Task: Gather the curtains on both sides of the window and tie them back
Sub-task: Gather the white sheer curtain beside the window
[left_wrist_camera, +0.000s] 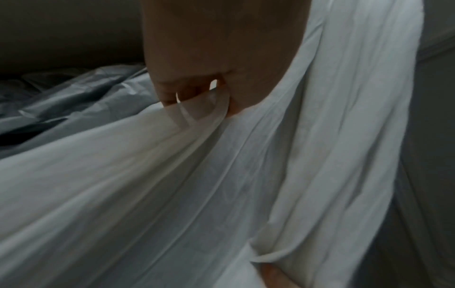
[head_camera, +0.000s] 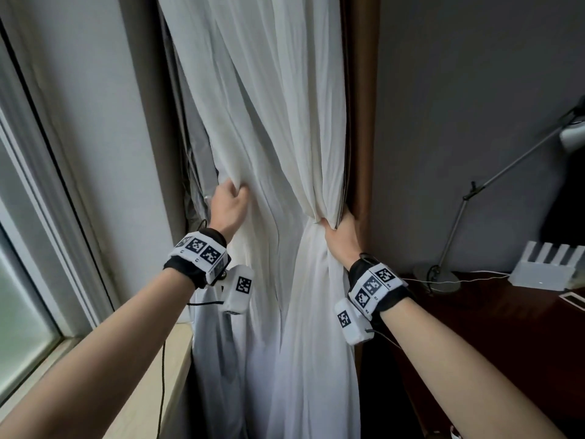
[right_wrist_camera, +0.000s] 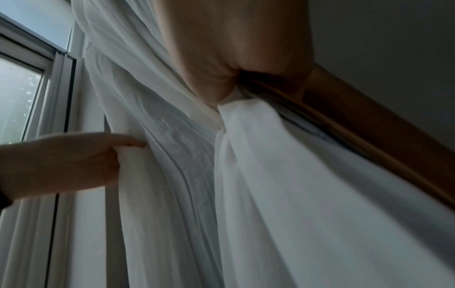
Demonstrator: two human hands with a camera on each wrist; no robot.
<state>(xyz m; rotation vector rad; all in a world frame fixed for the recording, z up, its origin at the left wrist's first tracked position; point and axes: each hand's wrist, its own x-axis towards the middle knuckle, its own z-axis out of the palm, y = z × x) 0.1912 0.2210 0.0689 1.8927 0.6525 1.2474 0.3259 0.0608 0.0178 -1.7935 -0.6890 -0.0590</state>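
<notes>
A white sheer curtain [head_camera: 269, 128] hangs in folds at the right side of the window, with a grey lining [head_camera: 198, 147] behind its left edge and a brown drape [head_camera: 361, 122] along its right. My left hand [head_camera: 229, 201] grips the curtain's left edge, fingers curled into the cloth [left_wrist_camera: 197, 109]. My right hand [head_camera: 340, 231] clutches the right edge of the curtain together with the brown drape's edge, bunching the fabric [right_wrist_camera: 236, 105]. In the right wrist view my left hand [right_wrist_camera: 74, 161] shows at the left, its fingers tucked into a fold.
The window frame [head_camera: 47, 172] and pale sill [head_camera: 152, 369] lie to the left. A dark wooden desk [head_camera: 493, 327] at the right carries a desk lamp [head_camera: 468, 213] and a white router [head_camera: 544, 270]. A grey wall [head_camera: 474, 90] stands behind them.
</notes>
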